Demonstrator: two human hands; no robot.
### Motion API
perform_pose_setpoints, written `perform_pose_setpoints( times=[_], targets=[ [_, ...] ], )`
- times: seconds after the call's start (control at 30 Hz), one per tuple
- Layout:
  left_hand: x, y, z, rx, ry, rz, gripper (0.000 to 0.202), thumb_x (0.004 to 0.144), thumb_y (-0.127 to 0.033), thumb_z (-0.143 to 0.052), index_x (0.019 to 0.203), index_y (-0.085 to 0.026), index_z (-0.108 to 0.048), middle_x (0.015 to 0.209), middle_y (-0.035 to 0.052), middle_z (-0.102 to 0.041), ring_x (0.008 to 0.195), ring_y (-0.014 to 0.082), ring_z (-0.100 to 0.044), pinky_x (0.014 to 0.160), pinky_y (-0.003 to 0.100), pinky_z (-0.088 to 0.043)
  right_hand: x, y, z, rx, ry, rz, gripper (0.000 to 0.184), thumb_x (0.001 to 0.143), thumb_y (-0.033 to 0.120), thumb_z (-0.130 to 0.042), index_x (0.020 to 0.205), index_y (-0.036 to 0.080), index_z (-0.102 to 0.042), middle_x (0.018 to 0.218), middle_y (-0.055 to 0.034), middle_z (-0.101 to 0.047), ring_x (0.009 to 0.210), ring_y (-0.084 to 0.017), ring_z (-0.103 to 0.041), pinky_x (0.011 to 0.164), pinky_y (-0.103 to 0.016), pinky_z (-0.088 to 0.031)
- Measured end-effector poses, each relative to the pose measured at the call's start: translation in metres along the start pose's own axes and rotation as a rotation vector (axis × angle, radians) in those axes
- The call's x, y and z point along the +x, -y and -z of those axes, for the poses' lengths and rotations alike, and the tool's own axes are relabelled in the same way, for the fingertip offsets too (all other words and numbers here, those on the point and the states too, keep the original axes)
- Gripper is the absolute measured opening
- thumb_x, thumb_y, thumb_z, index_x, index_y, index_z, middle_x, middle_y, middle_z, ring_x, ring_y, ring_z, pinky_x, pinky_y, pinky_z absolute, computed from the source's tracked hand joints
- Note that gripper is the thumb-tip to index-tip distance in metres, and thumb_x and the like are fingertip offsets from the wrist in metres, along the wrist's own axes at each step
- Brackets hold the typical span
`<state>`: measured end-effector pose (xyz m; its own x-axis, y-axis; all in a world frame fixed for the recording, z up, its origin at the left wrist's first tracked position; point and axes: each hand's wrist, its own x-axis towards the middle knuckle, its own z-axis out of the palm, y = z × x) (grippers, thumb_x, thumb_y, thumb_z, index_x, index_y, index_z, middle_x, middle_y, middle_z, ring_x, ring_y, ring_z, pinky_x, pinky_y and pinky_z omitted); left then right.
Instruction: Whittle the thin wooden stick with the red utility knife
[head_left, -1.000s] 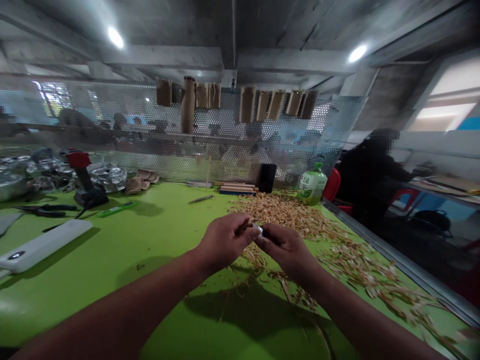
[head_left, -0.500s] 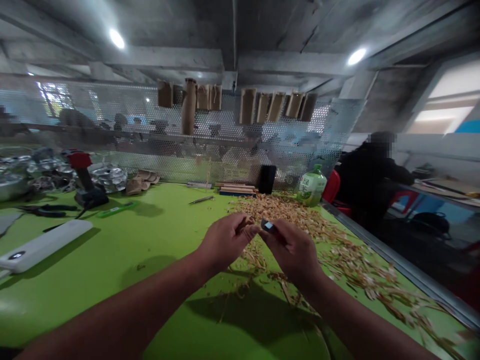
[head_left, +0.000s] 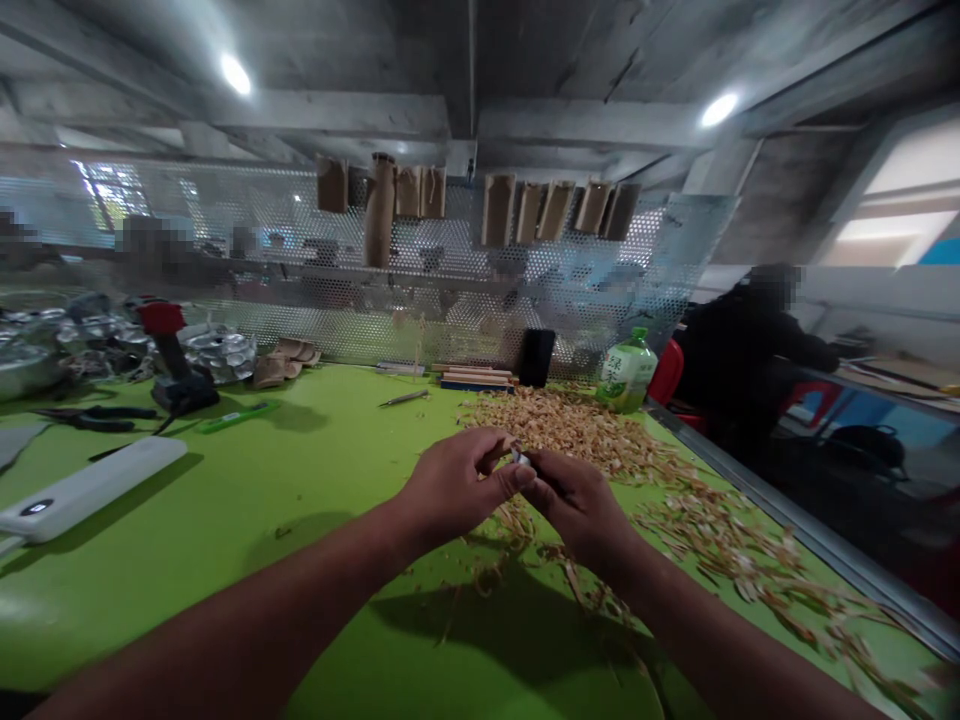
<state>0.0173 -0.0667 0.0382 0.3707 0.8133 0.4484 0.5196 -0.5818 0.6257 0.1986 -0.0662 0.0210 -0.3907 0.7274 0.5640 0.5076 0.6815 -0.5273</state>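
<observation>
My left hand (head_left: pixel 454 480) is closed in a pinch above the green table, fingertips curled round something small and brownish that they mostly hide. Against it, my right hand (head_left: pixel 589 500) is closed on a small knife (head_left: pixel 522 459), whose bright metal blade shows between the two hands. The left thumb presses close to the blade and the right fingertips. The knife's handle is covered by my right fingers. Below and behind the hands lie curled wood shavings (head_left: pixel 555 415).
On the left are a white lamp-like bar (head_left: pixel 97 485), pliers (head_left: pixel 105 417), a red-and-black power tool (head_left: pixel 176 360) and a green cutter (head_left: pixel 238 416). Behind stand a black phone (head_left: pixel 536 357) and a green bottle (head_left: pixel 626 372). A person (head_left: pixel 739 350) sits at the right.
The knife blade has turned and moved left, into the left fingers. My right hand has come up against the left hand, and the left thumb now reaches further right.
</observation>
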Motion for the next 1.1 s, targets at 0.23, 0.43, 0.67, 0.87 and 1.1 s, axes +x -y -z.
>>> perform_pose_setpoints(
  times=[0.23,0.43,0.67,0.87,1.1],
  targets=[
    [0.001,0.004,0.000,0.065,-0.033,-0.080,0.038,0.087,-0.052,-0.052,0.071,-0.018,-0.046,0.065,-0.0030,-0.046,0.058,0.0105,-0.038,0.053,0.024,-0.024,0.001,0.003,0.002,0.054,0.041,-0.058,0.047,0.090,0.058,-0.043,0.067,0.018,-0.049,0.058,0.0028,-0.043,0.054,-0.011,-0.039,0.049,-0.024,-0.029],
    [0.001,0.003,0.005,0.186,-0.043,-0.153,0.037,0.090,-0.049,-0.047,0.071,-0.018,-0.049,0.066,-0.0024,-0.048,0.059,0.0112,-0.040,0.056,0.024,-0.024,0.003,0.007,0.005,0.195,0.125,-0.122,0.046,0.090,0.056,-0.045,0.061,0.020,-0.040,0.057,0.0049,-0.033,0.052,-0.009,-0.032,0.047,-0.023,-0.025],
    [-0.002,-0.003,0.004,0.180,-0.041,-0.064,0.031,0.091,-0.043,-0.047,0.072,-0.019,-0.051,0.066,-0.0027,-0.050,0.059,0.0114,-0.042,0.054,0.025,-0.022,-0.001,0.001,-0.003,-0.022,-0.012,-0.097,0.036,0.089,0.044,-0.050,0.063,0.020,-0.042,0.057,0.0042,-0.039,0.053,-0.010,-0.035,0.049,-0.023,-0.025],
    [-0.002,-0.003,-0.001,0.188,-0.072,-0.054,0.030,0.092,-0.040,-0.046,0.070,-0.019,-0.047,0.064,-0.0029,-0.048,0.059,0.0114,-0.041,0.055,0.025,-0.023,-0.005,-0.001,-0.008,-0.214,-0.131,-0.053,0.037,0.088,0.042,-0.052,0.062,0.020,-0.041,0.056,0.0038,-0.042,0.053,-0.010,-0.037,0.050,-0.023,-0.025],
    [-0.002,0.001,-0.006,0.158,-0.087,0.001,0.037,0.094,-0.045,-0.042,0.070,-0.018,-0.049,0.064,-0.0026,-0.049,0.059,0.0113,-0.041,0.054,0.025,-0.025,-0.002,-0.006,-0.001,-0.293,-0.249,-0.081,0.034,0.090,0.046,-0.051,0.067,0.021,-0.046,0.058,0.0031,-0.045,0.053,-0.011,-0.039,0.051,-0.024,-0.027]
  ],
)
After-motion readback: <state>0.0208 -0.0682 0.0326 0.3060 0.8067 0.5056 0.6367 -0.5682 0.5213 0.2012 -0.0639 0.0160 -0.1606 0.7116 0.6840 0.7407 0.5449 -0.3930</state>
